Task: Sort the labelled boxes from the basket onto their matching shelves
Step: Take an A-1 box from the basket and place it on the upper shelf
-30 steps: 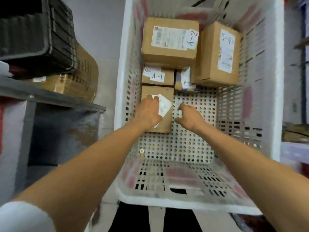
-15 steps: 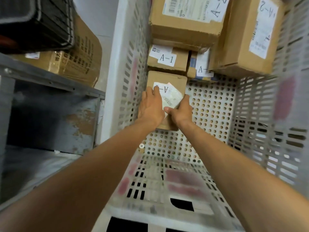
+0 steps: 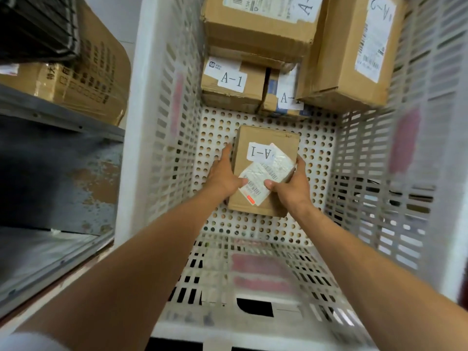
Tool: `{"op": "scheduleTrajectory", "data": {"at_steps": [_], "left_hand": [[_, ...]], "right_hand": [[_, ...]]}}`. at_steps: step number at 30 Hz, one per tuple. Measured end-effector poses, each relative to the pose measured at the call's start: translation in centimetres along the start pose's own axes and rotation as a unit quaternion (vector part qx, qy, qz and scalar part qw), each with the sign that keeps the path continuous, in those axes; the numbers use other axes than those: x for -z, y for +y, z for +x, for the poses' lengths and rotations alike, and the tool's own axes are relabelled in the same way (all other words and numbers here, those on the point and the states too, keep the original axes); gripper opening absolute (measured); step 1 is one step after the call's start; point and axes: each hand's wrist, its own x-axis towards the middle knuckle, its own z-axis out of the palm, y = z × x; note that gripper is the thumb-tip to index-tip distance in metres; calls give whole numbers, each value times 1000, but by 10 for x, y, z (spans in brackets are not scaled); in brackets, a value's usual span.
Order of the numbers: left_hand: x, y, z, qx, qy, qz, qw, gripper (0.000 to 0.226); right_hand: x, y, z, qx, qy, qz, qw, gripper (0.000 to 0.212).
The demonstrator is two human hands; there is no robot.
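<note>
Black ribbed crate [image 3: 35, 24] at upper left, partly covering a large brown carton [image 3: 83, 79] printed with dark characters and grids, film-wrapped, standing near the front edge of a grey metal shelf [image 3: 50, 112]. Pale wall [image 3: 111, 11] behind.

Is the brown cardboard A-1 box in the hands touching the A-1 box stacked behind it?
Apart. The head view shows bare perforated white basket floor between the held brown cardboard box and the stacked A-1 box.
</note>
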Motion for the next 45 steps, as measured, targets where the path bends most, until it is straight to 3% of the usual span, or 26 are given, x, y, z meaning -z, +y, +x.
{"op": "scheduleTrajectory", "data": {"at_steps": [6, 20, 26, 31, 38, 45], "left_hand": [[-3, -6, 7, -8, -66, -154, 986, 112], [15, 32, -59, -53, -24, -130, 990, 111], [65, 97, -130, -139, 15, -124, 983, 108], [116, 164, -196, -211, 62, -116, 969, 109], [174, 251, -285, -331, 129, -131, 926, 104], [206, 289, -348, -419, 153, -149, 883, 107]], "right_hand": [[4, 6, 16, -11, -71, 72, 995, 107], [47, -39, -47, 40, -91, 138, 985, 92], [92, -118, -104, 111, -82, 148, 979, 97], [135, -200, -156, 184, -71, 151, 969, 89], [193, -302, -221, 325, -56, 154, 932, 96], [222, -346, -279, 410, -10, 172, 896, 98]]}}
